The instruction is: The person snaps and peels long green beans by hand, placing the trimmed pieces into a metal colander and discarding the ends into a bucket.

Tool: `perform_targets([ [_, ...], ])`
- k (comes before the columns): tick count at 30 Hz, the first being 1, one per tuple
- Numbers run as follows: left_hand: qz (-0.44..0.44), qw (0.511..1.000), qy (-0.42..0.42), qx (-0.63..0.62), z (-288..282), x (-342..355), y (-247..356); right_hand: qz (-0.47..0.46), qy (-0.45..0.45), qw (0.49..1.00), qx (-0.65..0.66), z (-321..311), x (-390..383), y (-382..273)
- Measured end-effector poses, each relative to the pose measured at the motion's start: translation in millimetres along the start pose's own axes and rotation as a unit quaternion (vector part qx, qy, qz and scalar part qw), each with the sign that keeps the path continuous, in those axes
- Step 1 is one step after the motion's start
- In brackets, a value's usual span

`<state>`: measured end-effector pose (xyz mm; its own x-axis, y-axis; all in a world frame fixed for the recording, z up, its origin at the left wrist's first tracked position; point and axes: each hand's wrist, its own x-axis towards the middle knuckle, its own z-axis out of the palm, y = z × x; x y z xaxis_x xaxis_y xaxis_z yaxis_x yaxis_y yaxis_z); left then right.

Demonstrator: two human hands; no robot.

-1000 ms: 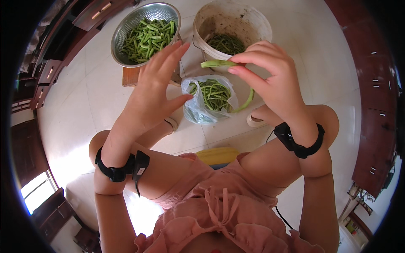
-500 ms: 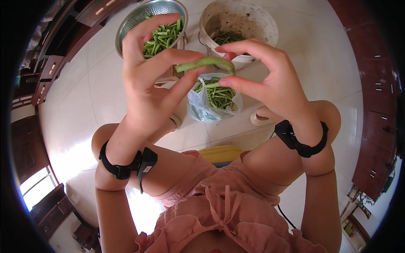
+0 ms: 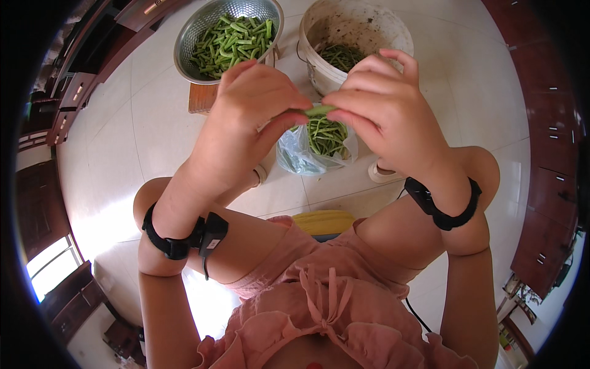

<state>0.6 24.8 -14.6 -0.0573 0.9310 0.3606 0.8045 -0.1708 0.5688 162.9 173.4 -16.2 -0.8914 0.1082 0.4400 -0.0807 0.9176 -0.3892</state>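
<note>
The bean point(image 3: 319, 111) was light green, the short pieces point(image 3: 236, 42) bright green, the long beans point(image 3: 327, 136) a mid-green. The colander point(image 3: 189, 38) was silver with a dotted pattern, the bucket point(image 3: 388, 27) off-white with dark flecks, the bag point(image 3: 294, 155) translucent bluish-white, the clothes point(image 3: 319, 270) pink, the wristbands point(image 3: 165, 240) black, the floor tiles point(image 3: 110, 154) cream with thin lines.

Pink ruffled outfit point(image 3: 369, 307) with front bow point(image 3: 326, 320); black wrist straps point(image 3: 176, 247); pale shoes point(image 3: 382, 176).
</note>
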Motion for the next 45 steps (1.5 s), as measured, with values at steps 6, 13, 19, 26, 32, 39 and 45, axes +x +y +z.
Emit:
perform_targets([
  [6,-0.012,0.944,-0.108,-0.312,4,-8,-2,-0.079,-0.033,0.988,0.131,-13,-5,1],
  [13,-0.128,0.862,-0.056,-0.487,13,-12,-1,-0.065,0.024,0.993,0.098,-18,-7,5],
  [19,-0.170,0.844,-0.080,-0.502,-4,-13,-19,0.042,0.152,0.987,0.021,-59,-11,53],
  [26,-0.250,0.762,0.081,-0.592,-12,-12,-61,0.216,0.171,0.947,0.167,-50,-21,65],
  [32,-0.263,0.722,0.090,-0.633,-16,-8,-74,0.218,0.091,0.943,0.236,-38,-14,43],
  [39,-0.284,0.753,0.133,-0.579,-17,-9,-77,0.235,0.059,0.929,0.281,-34,-11,37],
  [45,-0.385,0.850,0.214,-0.287,-16,-34,-123,0.278,0.031,0.906,0.317,-34,-13,36],
])
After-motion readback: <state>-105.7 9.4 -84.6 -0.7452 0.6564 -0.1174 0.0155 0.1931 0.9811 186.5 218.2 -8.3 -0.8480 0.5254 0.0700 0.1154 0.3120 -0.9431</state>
